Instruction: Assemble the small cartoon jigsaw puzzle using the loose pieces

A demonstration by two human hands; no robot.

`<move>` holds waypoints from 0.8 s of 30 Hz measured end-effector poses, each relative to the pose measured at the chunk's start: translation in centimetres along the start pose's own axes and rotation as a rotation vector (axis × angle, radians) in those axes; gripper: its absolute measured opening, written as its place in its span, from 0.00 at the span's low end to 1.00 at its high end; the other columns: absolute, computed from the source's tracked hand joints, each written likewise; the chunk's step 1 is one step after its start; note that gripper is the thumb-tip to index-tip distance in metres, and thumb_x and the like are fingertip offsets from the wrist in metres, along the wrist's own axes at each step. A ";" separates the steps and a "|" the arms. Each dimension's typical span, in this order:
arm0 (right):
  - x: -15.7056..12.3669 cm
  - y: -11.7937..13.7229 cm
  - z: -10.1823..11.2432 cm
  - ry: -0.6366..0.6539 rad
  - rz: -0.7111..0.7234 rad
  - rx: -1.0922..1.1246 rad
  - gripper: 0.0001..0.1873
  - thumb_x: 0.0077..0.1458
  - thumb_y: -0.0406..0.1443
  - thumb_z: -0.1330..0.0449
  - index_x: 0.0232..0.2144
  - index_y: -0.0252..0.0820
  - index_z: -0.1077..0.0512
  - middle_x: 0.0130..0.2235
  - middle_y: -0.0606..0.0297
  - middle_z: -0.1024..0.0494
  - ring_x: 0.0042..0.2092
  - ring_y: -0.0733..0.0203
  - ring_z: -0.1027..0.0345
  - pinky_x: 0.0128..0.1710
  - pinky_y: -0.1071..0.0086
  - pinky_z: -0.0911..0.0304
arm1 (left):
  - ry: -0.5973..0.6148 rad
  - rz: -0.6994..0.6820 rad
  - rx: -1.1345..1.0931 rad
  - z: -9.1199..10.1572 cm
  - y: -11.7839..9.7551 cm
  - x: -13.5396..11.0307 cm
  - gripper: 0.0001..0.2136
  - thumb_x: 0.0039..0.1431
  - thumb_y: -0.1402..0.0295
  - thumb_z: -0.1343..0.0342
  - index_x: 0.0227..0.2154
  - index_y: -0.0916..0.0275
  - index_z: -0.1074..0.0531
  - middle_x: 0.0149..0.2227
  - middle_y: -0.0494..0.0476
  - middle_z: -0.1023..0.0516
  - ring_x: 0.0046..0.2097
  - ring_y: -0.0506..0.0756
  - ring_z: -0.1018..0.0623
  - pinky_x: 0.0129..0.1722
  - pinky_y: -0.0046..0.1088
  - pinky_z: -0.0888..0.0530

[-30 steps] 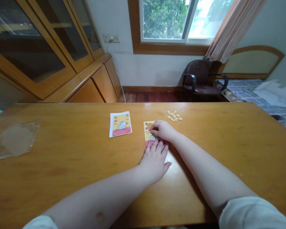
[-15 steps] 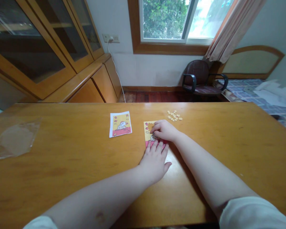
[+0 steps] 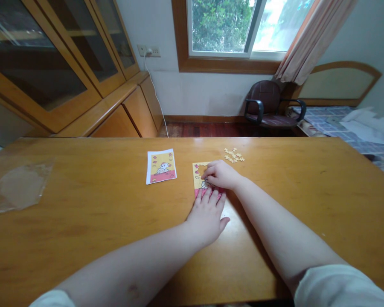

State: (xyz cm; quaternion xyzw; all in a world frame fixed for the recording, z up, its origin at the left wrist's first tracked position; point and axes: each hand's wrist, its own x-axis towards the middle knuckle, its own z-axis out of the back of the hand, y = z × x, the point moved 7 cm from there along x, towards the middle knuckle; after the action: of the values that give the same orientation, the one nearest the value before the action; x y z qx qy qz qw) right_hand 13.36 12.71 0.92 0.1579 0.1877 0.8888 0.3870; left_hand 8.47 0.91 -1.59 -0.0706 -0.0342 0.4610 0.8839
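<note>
A partly assembled jigsaw puzzle [image 3: 197,184] in yellow and pink, with a white cartoon animal, lies on the wooden table. My left hand [image 3: 207,217] rests flat on its pink lower edge, fingers spread and thumb out to the side. Over the puzzle's right part, my right hand [image 3: 221,175] has its fingers bent together, the tips down beside a gap in the yellow area. Whatever is under those fingertips is hidden. Several loose puzzle pieces [image 3: 234,156] lie just beyond my right hand. Left of the puzzle is a printed reference picture [image 3: 161,167] of the same design.
A clear plastic bag [image 3: 21,185] lies on the left of the table [image 3: 109,204]. Past the far edge are a wooden cabinet [image 3: 115,106], an office chair [image 3: 269,104], a window [image 3: 224,30] and a bed [image 3: 326,119].
</note>
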 end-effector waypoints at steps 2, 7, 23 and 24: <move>0.0 0.1 0.1 -0.009 0.008 -0.024 0.14 0.48 0.29 0.45 0.33 0.42 0.20 0.32 0.63 0.23 0.35 0.62 0.32 0.42 0.70 0.39 | -0.001 -0.001 0.001 0.0 0.0 0.0 0.32 0.61 0.50 0.59 0.63 0.64 0.47 0.63 0.66 0.42 0.64 0.67 0.47 0.62 0.50 0.50; 0.1 0.0 -0.1 0.006 -0.016 -0.009 0.15 0.47 0.27 0.45 0.33 0.41 0.20 0.33 0.63 0.22 0.35 0.63 0.31 0.40 0.72 0.38 | -0.016 -0.008 -0.001 0.0 0.0 0.0 0.31 0.61 0.51 0.59 0.63 0.64 0.47 0.63 0.66 0.43 0.64 0.67 0.46 0.62 0.50 0.50; -2.1 -6.2 4.0 -0.200 -0.585 -0.411 0.17 0.58 0.34 0.51 0.43 0.41 0.25 0.45 0.54 0.25 0.47 0.52 0.34 0.46 0.62 0.44 | 0.010 -0.031 -0.013 -0.5 0.1 0.1 0.32 0.62 0.49 0.62 0.64 0.65 0.49 0.66 0.66 0.49 0.66 0.67 0.50 0.62 0.52 0.51; -2.5 -6.9 4.2 -0.202 -0.638 -0.423 0.17 0.59 0.34 0.51 0.44 0.42 0.25 0.45 0.53 0.25 0.47 0.50 0.35 0.46 0.61 0.44 | 0.012 -0.028 -0.015 -0.5 0.1 0.0 0.32 0.62 0.49 0.62 0.64 0.65 0.49 0.66 0.66 0.49 0.66 0.67 0.50 0.62 0.52 0.51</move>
State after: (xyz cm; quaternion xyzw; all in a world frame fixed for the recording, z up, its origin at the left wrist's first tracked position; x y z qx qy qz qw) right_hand 21.10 16.13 1.12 0.0951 0.0010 0.7229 0.6844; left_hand 8.48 0.95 -2.09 -0.0795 -0.0332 0.4477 0.8900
